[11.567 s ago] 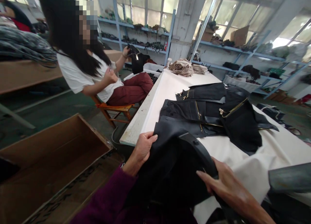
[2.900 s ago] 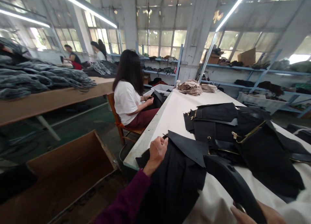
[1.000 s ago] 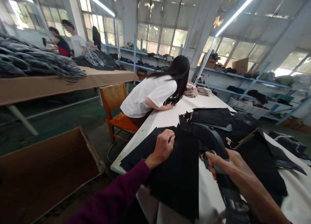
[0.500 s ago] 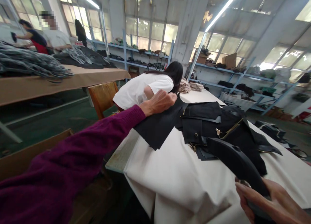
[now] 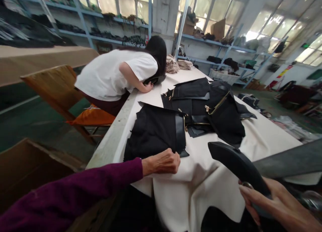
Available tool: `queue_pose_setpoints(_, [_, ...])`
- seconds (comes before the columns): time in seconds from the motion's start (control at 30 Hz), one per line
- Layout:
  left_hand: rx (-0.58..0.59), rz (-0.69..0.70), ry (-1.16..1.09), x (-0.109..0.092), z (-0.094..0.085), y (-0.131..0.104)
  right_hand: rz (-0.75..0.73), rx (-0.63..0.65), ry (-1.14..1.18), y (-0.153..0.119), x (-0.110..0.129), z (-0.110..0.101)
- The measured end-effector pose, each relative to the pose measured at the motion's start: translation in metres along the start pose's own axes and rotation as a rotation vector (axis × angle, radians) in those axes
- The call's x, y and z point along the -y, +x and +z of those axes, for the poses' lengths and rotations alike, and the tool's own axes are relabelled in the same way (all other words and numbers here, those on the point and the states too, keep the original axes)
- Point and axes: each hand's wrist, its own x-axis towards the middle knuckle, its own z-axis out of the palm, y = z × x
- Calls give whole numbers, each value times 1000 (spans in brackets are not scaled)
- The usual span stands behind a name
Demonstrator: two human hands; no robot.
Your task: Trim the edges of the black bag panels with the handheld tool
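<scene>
Left hand (image 5: pixel 162 162), fingers curled together, touches the edge of a black fabric piece (image 5: pixel 157 131); right hand (image 5: pixel 271 200) grips a curved black tool (image 5: pixel 237 161).

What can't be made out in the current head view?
All in the head view:
- whether the left hand grips the black fabric piece: curled fingers hide it
- lower end of the black curved tool: behind the right hand
- left end of the cardboard box: cut off by the frame
- shelf goods: too small, blurred

head view | from wearer's head | forward and down | table (image 5: pixel 110 137) close
</scene>
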Motion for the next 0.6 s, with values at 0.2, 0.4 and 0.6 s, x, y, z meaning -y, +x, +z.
queue_pose_setpoints(0.2, [138, -181, -102, -8, 9, -10, -18, 87, 57, -3, -11, 18])
queue_pose_setpoints(0.4, [150, -325, -224, -9, 16, -15, -71, 163, 21, 26, 4, 30])
queue_pose_setpoints(0.6, [112, -364, -306, -8, 21, -20, -90, 225, 29, 58, 15, 49])
